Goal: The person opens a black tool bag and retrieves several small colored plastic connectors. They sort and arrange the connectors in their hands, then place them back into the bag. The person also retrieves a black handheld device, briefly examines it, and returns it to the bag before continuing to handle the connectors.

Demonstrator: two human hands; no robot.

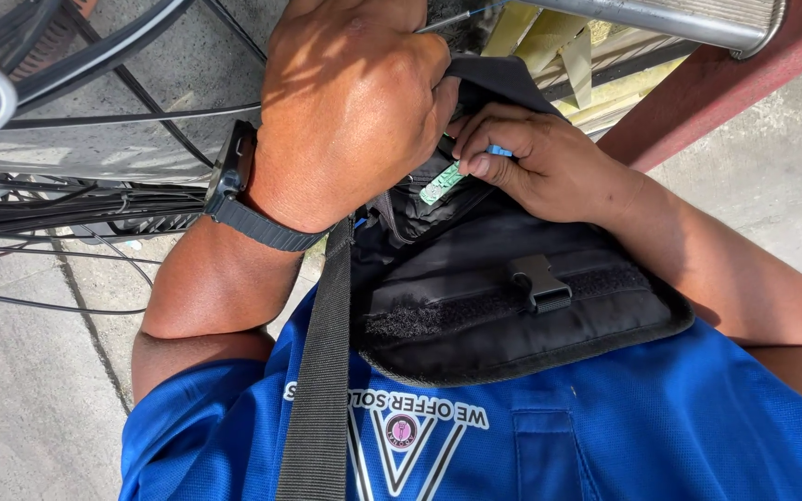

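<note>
Hanging across the chest on a grey strap [322, 371], a black pouch [512, 297] lies with its flap folded toward the body, so its mouth is open to reach into. Left hand [350, 102], fingers curled shut, grips the far edge of the pouch, seemingly to keep it spread. Right hand [540, 167] pinches small green-and-blue packets [452, 176] at the mouth, fingertips closed.

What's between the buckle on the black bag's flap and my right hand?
In the head view, only black flap fabric of the bag lies between the buckle and the right hand, which pinches a small green connector.
</note>
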